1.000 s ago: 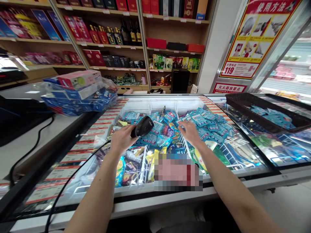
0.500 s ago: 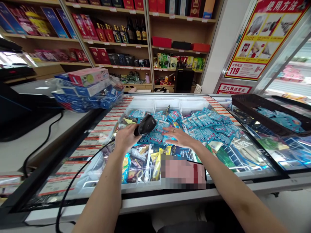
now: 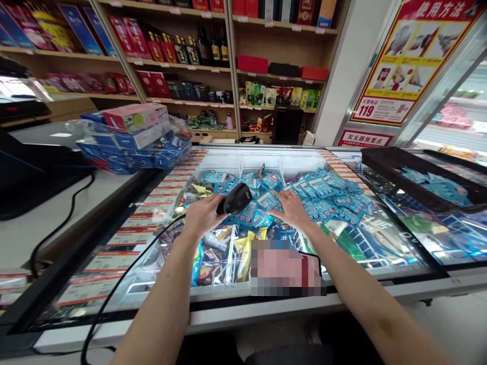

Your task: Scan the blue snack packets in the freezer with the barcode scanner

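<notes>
My left hand (image 3: 204, 217) is wrapped round a black handheld barcode scanner (image 3: 239, 198), its head pointing right over the packets. A black cable (image 3: 131, 268) trails from it toward the lower left. My right hand (image 3: 292, 210) reaches over a pile of light-blue snack packets (image 3: 321, 187), thumb and fingers apart. By its fingertips lies a blue packet (image 3: 267, 201); whether they touch it is unclear. Yellow packets (image 3: 245, 253) lie nearer to me in a white wire basket. A phone (image 3: 314, 263), mostly blurred out, rests at the front edge below my right wrist.
The chest freezer's front rim (image 3: 228, 317) runs across below my arms. Plastic-wrapped boxes (image 3: 133, 137) stand on the left, beside price labels (image 3: 152, 203). A dark brown tray (image 3: 384, 167) with blue packets sits at right. Stocked shelves (image 3: 182, 66) line the back.
My right hand has moved slightly right and farther forward into the blue packets, its fingers pointing more away from me. The scanner in my left hand has shifted a little right.
</notes>
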